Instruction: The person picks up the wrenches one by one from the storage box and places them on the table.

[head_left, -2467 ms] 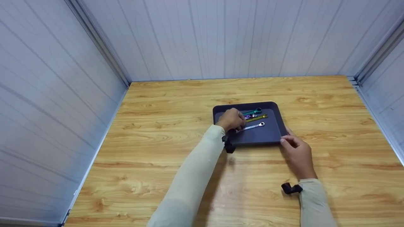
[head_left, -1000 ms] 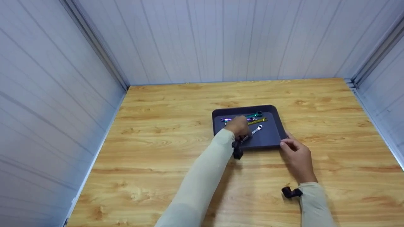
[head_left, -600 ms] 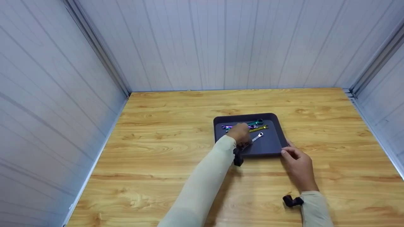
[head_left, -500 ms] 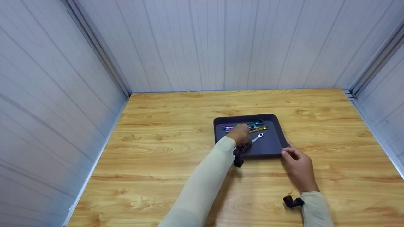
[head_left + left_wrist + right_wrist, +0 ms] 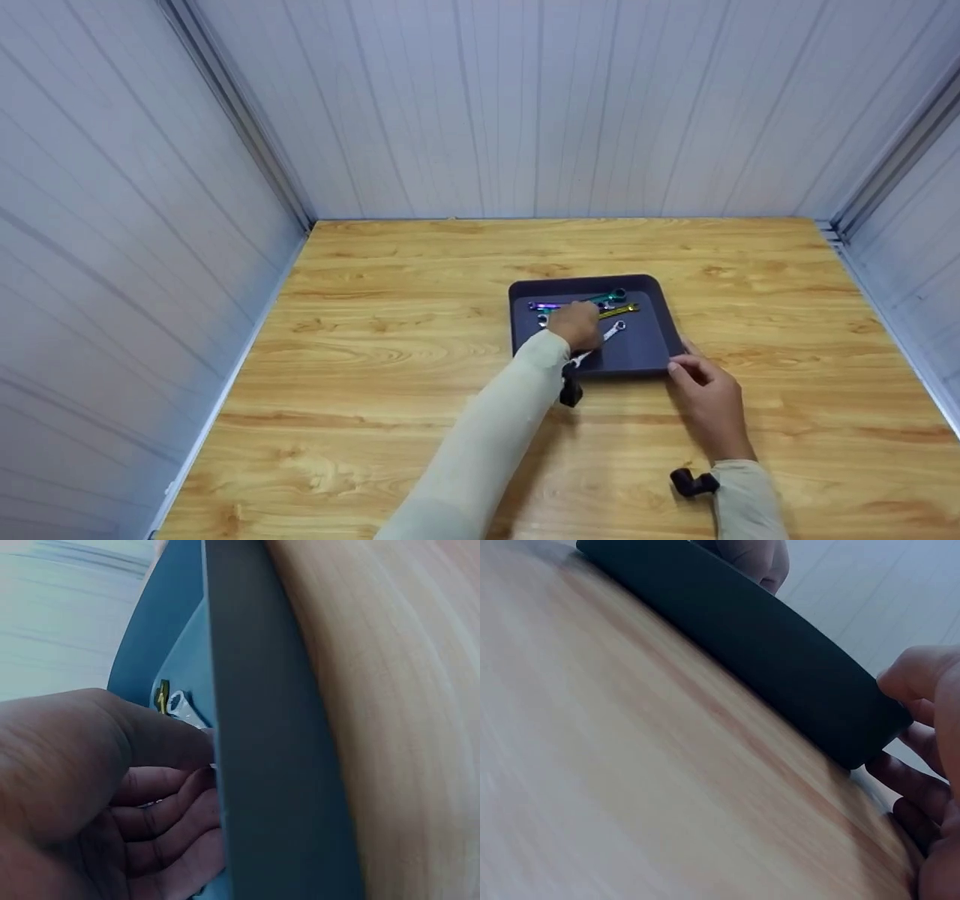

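My left hand [image 5: 576, 326] reaches into a dark grey tray [image 5: 645, 352] and pinches a silver combination wrench [image 5: 611, 331] between thumb and fingers. Its ring end points to the back right, its other end [image 5: 577, 361] to the tray's front wall. In the left wrist view the thumb [image 5: 169, 736] lies along the wrench, whose middle is hidden. Beyond the hand lie a gold wrench [image 5: 621, 310], a purple wrench [image 5: 541, 306] and a green wrench [image 5: 618, 295], partly covered by the hand. My right hand [image 5: 712, 397] grips the tray's front right corner, thumb at the rim, fingers along the side.
The tray stands on a wood-grain table [image 5: 375, 337]. White panelled walls [image 5: 495, 112] enclose the table at the back and both sides. Another silver wrench end [image 5: 542, 320] shows left of the left hand.
Since the earliest frame the left hand has moved right and toward the tray's front, turning the silver wrench to a steeper slant. The right hand has kept its hold on the corner.
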Demonstrator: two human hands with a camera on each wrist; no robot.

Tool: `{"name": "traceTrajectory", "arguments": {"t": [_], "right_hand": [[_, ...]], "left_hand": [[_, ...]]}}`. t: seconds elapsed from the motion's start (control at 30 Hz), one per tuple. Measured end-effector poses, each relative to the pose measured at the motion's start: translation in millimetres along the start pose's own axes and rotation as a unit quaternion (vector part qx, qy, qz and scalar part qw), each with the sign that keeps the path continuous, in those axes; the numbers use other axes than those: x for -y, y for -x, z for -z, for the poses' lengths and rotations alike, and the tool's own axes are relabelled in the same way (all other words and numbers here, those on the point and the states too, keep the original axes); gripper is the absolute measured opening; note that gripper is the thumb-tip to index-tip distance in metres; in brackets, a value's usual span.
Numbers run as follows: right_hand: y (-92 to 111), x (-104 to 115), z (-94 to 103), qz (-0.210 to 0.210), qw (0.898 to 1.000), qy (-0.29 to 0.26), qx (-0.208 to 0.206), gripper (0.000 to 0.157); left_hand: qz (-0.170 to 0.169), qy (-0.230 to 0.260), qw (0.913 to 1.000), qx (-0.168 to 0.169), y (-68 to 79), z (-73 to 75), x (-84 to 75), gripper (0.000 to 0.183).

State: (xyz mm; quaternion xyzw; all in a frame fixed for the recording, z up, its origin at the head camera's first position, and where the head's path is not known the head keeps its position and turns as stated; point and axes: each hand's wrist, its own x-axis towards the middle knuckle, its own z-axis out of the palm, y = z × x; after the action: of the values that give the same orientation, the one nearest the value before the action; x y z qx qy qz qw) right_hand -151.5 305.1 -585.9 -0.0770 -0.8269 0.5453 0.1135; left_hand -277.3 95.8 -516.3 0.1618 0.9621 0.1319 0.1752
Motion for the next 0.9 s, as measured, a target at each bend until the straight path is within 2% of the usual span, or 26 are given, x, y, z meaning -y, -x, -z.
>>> {"name": "traceTrajectory", "arguments": {"t": [0.1,0.27,0.47,0.7,0.8,0.9], "right_hand": [[1,-4,0.5,-0.005,1.000,0.007,-0.002,0.037],[3,-6,-1.8,-0.002,1.000,0.000,-0.002,0.035],[-8,3,2.7,0.008,1.000,0.003,0.000,0.033],[-8,2,5.1,-0.003,1.000,0.020,0.001,0.034],[-6,1,2.2,0.003,1.000,0.019,0.001,0.034],[-4,2,-1.2,0.007,1.000,0.020,-0.003,0.032]], "left_hand": [[-0.003,0.017,0.9998,0.008,-3.2,-3.5,0.4,0.025],[-0.004,0.029,0.9994,0.018,-4.5,-5.9,5.7,0.021],[-0.020,0.022,0.9996,0.001,-10.9,-2.2,8.3,0.034],[-0.029,0.054,0.9981,0.011,-11.6,-3.8,12.8,0.035],[-0.020,0.064,0.9977,0.008,-9.2,-2.9,16.6,0.034],[-0.015,0.097,0.9949,0.020,-7.2,0.0,22.2,0.033]]}}
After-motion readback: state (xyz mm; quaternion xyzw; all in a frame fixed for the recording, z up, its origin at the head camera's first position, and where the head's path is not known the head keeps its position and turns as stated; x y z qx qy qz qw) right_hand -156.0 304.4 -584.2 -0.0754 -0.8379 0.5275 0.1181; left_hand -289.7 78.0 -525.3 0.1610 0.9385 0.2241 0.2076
